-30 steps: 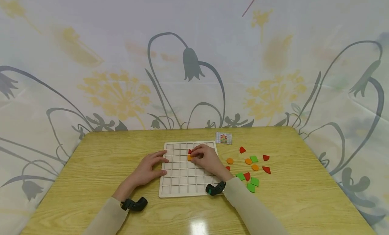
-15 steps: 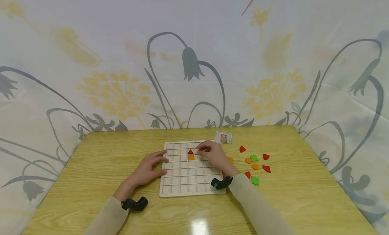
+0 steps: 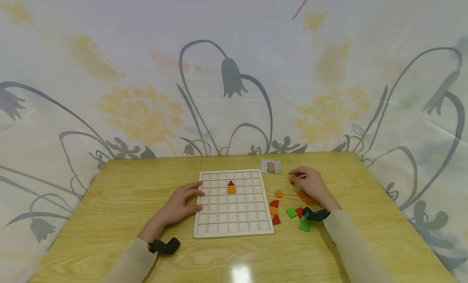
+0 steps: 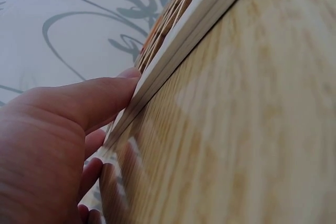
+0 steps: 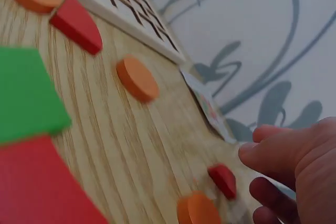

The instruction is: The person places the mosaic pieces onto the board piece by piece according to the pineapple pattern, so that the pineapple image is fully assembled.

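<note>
A white grid board (image 3: 234,233) lies on the wooden table. In its upper part a red triangle (image 3: 231,183) sits directly above an orange square (image 3: 231,190). My left hand (image 3: 179,205) rests at the board's left edge, its thumb touching the side in the left wrist view. Right of the board, my right hand (image 3: 310,183) hovers over loose pieces, with nothing seen between thumb and fingers. Just below its fingertips is a red wedge-shaped piece (image 5: 223,180), apart from them. The hand partly covers this piece and two orange discs (image 3: 301,194) in the head view.
A small pattern card (image 3: 270,166) lies by the board's top right corner. Green squares (image 3: 291,212), red wedges (image 3: 276,220) and another orange disc (image 3: 279,193) are scattered right of the board. A patterned cloth (image 3: 157,71) hangs behind the table.
My right hand has left the orange square on the board and moved right to the loose pieces. The left hand stays at the board's edge.
</note>
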`<action>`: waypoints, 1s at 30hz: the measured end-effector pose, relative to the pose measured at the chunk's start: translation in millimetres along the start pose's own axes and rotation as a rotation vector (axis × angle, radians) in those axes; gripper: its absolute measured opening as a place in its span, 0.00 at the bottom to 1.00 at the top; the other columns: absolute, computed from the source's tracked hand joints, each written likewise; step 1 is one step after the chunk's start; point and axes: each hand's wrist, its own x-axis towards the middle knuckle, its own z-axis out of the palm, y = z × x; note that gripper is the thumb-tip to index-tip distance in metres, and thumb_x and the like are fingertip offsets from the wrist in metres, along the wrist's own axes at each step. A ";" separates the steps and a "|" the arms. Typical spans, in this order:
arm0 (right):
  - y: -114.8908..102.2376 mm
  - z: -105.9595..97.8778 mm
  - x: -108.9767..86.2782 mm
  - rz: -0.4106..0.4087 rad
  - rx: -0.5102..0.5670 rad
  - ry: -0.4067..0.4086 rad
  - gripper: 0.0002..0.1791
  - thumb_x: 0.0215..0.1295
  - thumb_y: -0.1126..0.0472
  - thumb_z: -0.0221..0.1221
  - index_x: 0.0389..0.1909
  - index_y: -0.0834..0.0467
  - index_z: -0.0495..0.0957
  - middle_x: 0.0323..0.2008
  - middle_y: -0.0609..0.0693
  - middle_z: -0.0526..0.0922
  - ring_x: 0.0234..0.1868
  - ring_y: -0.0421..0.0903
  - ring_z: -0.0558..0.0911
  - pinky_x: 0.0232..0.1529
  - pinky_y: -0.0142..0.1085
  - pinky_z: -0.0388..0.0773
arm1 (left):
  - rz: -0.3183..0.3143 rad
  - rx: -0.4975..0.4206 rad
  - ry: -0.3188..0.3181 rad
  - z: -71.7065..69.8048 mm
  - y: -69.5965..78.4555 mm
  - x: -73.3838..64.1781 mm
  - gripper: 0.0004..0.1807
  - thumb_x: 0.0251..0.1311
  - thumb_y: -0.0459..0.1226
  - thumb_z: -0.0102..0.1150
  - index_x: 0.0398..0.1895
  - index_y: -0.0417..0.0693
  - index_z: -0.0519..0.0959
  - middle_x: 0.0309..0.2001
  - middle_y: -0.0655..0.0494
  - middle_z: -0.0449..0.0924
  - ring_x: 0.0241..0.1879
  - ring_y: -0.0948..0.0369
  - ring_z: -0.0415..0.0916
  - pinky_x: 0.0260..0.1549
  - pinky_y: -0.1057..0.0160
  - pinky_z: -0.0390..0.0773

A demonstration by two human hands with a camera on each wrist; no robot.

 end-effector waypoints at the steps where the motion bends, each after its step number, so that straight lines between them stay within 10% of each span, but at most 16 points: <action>1: 5.4 -7.3 -3.4 0.016 -0.007 -0.006 0.12 0.71 0.63 0.60 0.51 0.63 0.83 0.47 0.60 0.83 0.44 0.55 0.83 0.41 0.42 0.80 | -0.007 -0.001 -0.005 0.1 0.1 0.0 0.18 0.63 0.41 0.67 0.55 0.48 0.81 0.71 0.44 0.65 0.68 0.38 0.60 0.62 0.32 0.57; 13: 27.9 -45.0 -19.6 0.045 -0.048 -0.180 0.16 0.72 0.59 0.60 0.54 0.63 0.81 0.54 0.60 0.81 0.51 0.57 0.80 0.47 0.44 0.78 | -0.006 0.006 -0.010 1.3 -2.3 0.5 0.17 0.63 0.41 0.67 0.55 0.49 0.81 0.72 0.44 0.64 0.69 0.39 0.60 0.63 0.33 0.56; 30: 9.0 -13.9 3.5 0.125 -0.136 -0.163 0.18 0.70 0.54 0.62 0.54 0.62 0.80 0.43 0.58 0.82 0.36 0.50 0.78 0.37 0.41 0.76 | -0.005 -0.001 -0.001 0.8 -0.5 0.8 0.18 0.61 0.40 0.68 0.54 0.47 0.81 0.72 0.44 0.64 0.68 0.38 0.59 0.63 0.32 0.56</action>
